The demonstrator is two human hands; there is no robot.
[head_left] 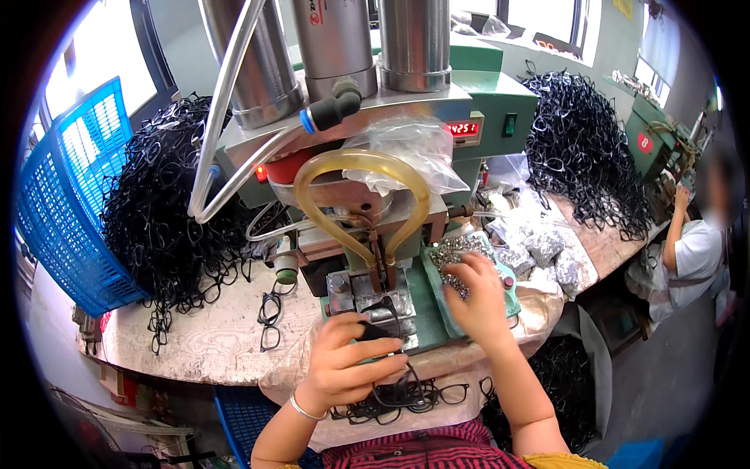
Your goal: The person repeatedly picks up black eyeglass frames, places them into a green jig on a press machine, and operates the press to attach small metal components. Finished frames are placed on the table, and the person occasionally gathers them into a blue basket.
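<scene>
Hands: 2, well apart.
Left hand (351, 363): fingers closed on 1 black frame (389, 302), bracelet (307, 408) on wrist.
Held frame: at the front of the jig (363, 285), below the tube ends; can't tell if seated.
Right hand (476, 301): fingers bent over the bits (451, 252) in 1 green tray (437, 301); can't tell if any are pinched.
Press: 3 cylinders (402, 47) up top, 2 red displays (463, 129), 1 green switch (510, 124).
Tube (367, 160): 1, yellowish, looped, both ends down at the jig.
Bench heaps: 2 of black frames, left heap (168, 187) and right heap (582, 148); too tangled to count.
Near edge: several loose frames (453, 393), overlapping, no firm count.
Blue baskets: 2, big basket (74, 211) tipped by left heap, low basket (238, 422) under bench (211, 344).
Co-worker (695, 250): 1, far right.
</scene>
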